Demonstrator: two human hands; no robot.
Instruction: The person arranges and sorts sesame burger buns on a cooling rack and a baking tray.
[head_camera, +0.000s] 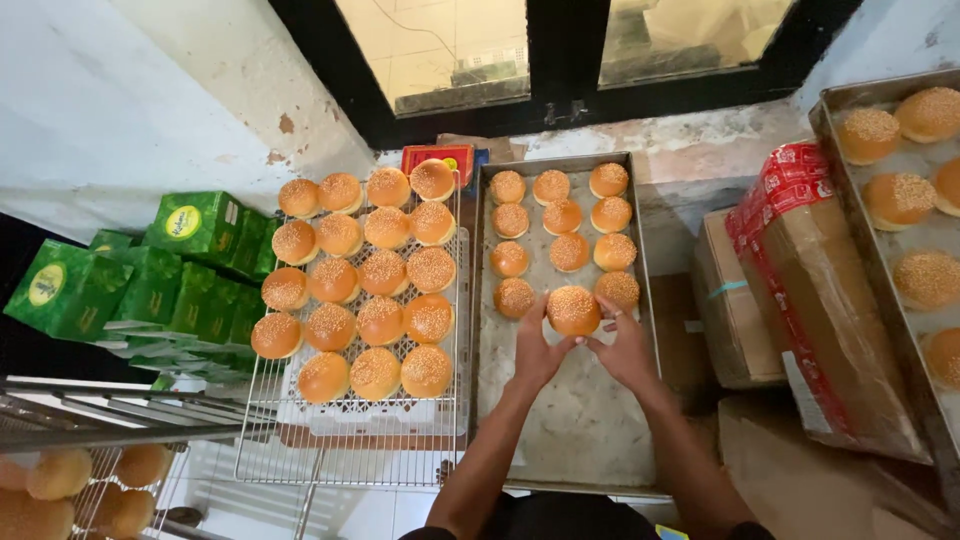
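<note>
Your left hand (537, 352) and right hand (625, 350) cupped 1 sesame bun (573, 309) between fingertips, over the metal tray (585, 430), wire rack (350, 440) alongside.

The baking tray (590, 440) was dull grey metal, its floor matt and dusted with pale residue. The cooling rack (350, 440) was bright wire metal. The bun (573, 309) showed a glossy golden crust, rough with sesame seeds. The 2 boxes (735, 310) were matt brown cardboard. The green cartons (70, 290) were smooth, slightly glossy paperboard.
</note>
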